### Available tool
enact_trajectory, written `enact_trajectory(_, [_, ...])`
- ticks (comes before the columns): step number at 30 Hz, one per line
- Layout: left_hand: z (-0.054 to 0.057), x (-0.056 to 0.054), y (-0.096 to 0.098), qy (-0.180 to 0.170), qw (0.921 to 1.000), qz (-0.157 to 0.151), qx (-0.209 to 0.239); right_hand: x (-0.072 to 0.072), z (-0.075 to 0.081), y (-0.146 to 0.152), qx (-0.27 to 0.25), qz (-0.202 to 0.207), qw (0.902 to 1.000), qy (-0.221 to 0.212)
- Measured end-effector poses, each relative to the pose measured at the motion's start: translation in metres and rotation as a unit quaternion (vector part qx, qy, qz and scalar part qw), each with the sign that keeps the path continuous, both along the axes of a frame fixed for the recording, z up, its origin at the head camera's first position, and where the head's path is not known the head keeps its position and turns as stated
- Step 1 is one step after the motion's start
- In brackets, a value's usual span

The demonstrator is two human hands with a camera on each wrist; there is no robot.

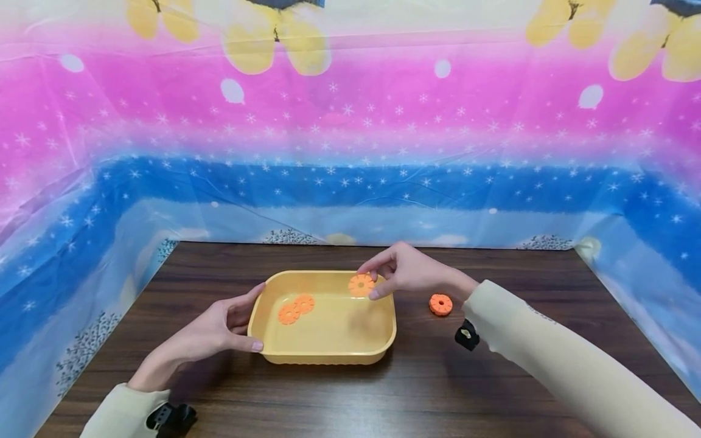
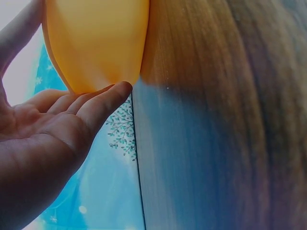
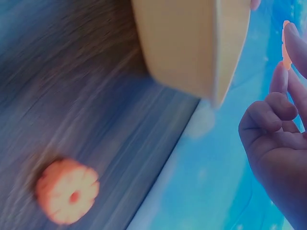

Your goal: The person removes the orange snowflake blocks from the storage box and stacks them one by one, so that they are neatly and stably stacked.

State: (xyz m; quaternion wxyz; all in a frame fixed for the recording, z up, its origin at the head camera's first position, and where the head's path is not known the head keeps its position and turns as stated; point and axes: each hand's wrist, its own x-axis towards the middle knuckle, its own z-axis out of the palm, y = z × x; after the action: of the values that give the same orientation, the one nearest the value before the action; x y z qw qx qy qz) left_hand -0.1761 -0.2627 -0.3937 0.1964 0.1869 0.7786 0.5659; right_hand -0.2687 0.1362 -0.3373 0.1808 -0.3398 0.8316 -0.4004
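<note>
A yellow plastic tub stands on the table, with two overlapping orange notched discs lying at its left side. My left hand holds the tub's left end, thumb at the near corner and fingers along the far one; in the left wrist view the fingers lie against the tub wall. Between thumb and fingertips, my right hand pinches an orange notched disc with a centre hole, over the tub's back right part. In the right wrist view that disc shows edge-on.
A short stack of orange notched discs sits on the dark wooden table, right of the tub and below the right wrist. Patterned cloth hangs along the table's back and sides.
</note>
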Motion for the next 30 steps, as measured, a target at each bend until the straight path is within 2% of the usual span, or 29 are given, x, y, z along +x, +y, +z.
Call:
enact_trajectory(14, [0.001, -0.001, 0.001, 0.0, 1.0, -0.007, 0.001, 0.002, -0.023, 0.066, -0.013, -0.066, 0.9977, -0.007])
enact_trajectory(23, [0.0, 0.001, -0.001, -0.003, 1.0, -0.008, 0.004, 0.004, -0.038, 0.094, -0.018, -0.087, 0.9961, -0.004])
enact_trajectory(30, [0.0, 0.0, 0.001, 0.003, 1.0, -0.004, 0.003, 0.005, -0.048, 0.116, -0.018, -0.118, 0.9928, -0.008])
